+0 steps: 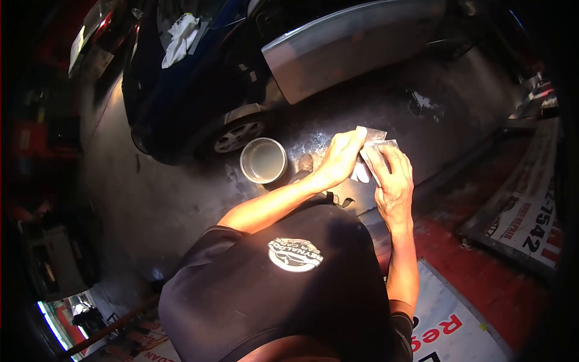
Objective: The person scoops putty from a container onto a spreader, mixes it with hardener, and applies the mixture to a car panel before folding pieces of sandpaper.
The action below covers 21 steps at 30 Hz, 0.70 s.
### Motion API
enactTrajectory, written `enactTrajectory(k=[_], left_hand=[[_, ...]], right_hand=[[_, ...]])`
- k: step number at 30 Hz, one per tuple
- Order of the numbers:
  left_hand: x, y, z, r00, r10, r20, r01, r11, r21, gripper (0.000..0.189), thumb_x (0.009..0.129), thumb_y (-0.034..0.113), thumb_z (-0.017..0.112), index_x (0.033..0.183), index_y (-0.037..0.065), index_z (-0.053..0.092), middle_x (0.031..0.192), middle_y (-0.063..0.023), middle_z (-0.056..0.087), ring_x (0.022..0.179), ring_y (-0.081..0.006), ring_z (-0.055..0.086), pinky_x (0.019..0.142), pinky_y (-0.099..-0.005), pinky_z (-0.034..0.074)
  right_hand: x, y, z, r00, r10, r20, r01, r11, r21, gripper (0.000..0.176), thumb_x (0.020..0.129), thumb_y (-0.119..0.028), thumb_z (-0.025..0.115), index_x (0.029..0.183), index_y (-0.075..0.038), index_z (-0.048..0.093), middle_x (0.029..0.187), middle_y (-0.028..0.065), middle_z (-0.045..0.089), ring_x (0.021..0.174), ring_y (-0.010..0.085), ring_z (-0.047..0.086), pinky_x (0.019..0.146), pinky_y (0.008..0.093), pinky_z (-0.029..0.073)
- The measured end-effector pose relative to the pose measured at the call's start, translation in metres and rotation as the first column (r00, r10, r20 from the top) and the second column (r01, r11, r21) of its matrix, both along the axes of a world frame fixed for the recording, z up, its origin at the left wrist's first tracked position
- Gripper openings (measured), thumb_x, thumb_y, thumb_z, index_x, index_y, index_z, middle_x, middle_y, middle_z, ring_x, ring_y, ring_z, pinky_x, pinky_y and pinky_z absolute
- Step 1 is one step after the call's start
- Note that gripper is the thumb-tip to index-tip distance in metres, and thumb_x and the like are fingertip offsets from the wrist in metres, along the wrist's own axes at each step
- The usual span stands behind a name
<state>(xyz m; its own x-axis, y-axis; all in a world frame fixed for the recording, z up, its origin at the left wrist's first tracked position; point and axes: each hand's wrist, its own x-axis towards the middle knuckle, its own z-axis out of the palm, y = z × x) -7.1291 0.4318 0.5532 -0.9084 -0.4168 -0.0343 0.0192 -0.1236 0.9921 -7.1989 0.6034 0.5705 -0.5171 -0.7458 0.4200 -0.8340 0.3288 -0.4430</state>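
Observation:
My left hand (341,158) is closed, pinching a thin grey sheet of sandpaper (375,134) between thumb and fingers. Close beside it, my right hand (393,175) grips grey sandpaper (370,163) with its fingers bent over the front. The pieces overlap where the hands come together, and I cannot tell whether they are one folded sheet or two. Both hands are held out in front of my body, over the floor. To the left of my left hand stands a round bucket (263,161) with cloudy greyish liquid in it.
A dark car (181,90) stands ahead, its front wheel (239,137) just beyond the bucket. Its door panel (344,51) is dull grey. A white cloth (180,41) lies on the car. Printed banners (449,314) lie to the right on a red floor strip (440,244).

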Motion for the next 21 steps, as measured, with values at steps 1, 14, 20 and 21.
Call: enactTrajectory(k=[1, 14, 20, 21], left_hand=[[-0.001, -0.001, -0.008, 1.0, 0.004, 0.001, -0.004, 1.0, 0.004, 0.052, 0.116, 0.037, 0.044, 0.089, -0.002, 0.063, 0.072, -0.0017, 0.063, 0.07, -0.0084, 0.056, 0.064, -0.0314, 0.048], [-0.006, -0.043, -0.015, 0.95, 0.298, -0.095, -0.301, 0.953, -0.019, 0.047, 0.115, 0.034, 0.047, 0.092, -0.003, 0.064, 0.077, 0.0004, 0.061, 0.072, -0.0071, 0.052, 0.066, -0.0296, 0.045], [0.005, -0.004, -0.027, 0.998, 0.067, -0.007, -0.034, 0.595, 0.803, 0.028, 0.106, 0.013, 0.055, 0.125, -0.006, 0.064, 0.12, -0.018, 0.072, 0.107, -0.0259, 0.073, 0.098, -0.0403, 0.059], [0.006, -0.005, -0.032, 0.998, 0.069, -0.008, -0.034, 0.591, 0.806, 0.028, 0.106, 0.013, 0.055, 0.125, -0.006, 0.064, 0.12, -0.018, 0.072, 0.107, -0.0259, 0.073, 0.098, -0.0403, 0.059]], right_hand=[[0.008, -0.005, -0.001, 0.999, 0.018, -0.031, -0.017, 0.999, 0.034, 0.047, 0.082, 0.001, 0.065, 0.126, -0.012, 0.075, 0.127, 0.0169, 0.066, 0.122, 0.0377, 0.061, 0.108, 0.0519, 0.045], [0.02, 0.018, -0.033, 0.911, 0.084, 0.404, 0.021, 0.968, -0.249, 0.051, 0.082, 0.017, 0.055, 0.125, -0.002, 0.075, 0.128, 0.0197, 0.067, 0.122, 0.0364, 0.065, 0.106, 0.0442, 0.052], [0.026, 0.01, -0.026, 0.989, 0.146, -0.006, -0.144, 0.969, -0.2, 0.066, 0.072, 0.018, 0.061, 0.131, -0.008, 0.073, 0.141, 0.0247, 0.057, 0.131, 0.0439, 0.058, 0.11, 0.0484, 0.05], [0.025, 0.015, -0.035, 0.989, 0.149, -0.007, -0.147, 0.97, -0.195, 0.066, 0.072, 0.018, 0.061, 0.131, -0.008, 0.073, 0.141, 0.0247, 0.057, 0.131, 0.0439, 0.058, 0.11, 0.0484, 0.05]])
